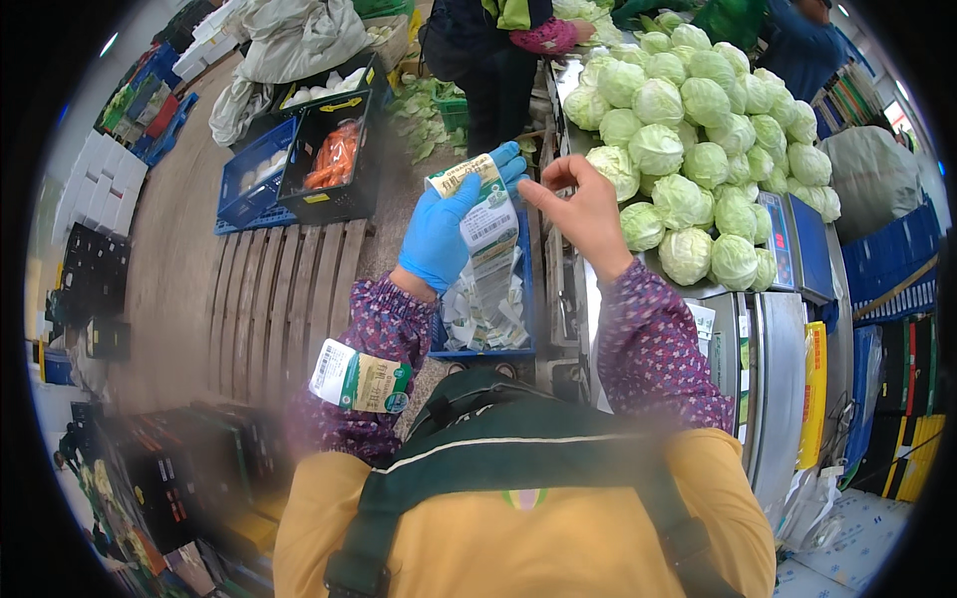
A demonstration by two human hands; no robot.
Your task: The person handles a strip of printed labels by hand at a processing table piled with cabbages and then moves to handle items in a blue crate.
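My left hand, in a blue glove, grips a strip of printed labels between thumb and fingers. The strip hangs into a blue plastic crate, where many crumpled labels and paper scraps lie. My bare right hand is raised just right of the strip, its fingers bent and thumb apart, with nothing visible in it. Another label is stuck on my left sleeve. Right of my right hand, pale green cabbages are heaped on a metal table.
A weighing scale with a lit display and a metal machine stand to the right. At left are a wooden pallet and a black crate with bagged carrots. A co-worker stands ahead; another person is at far right.
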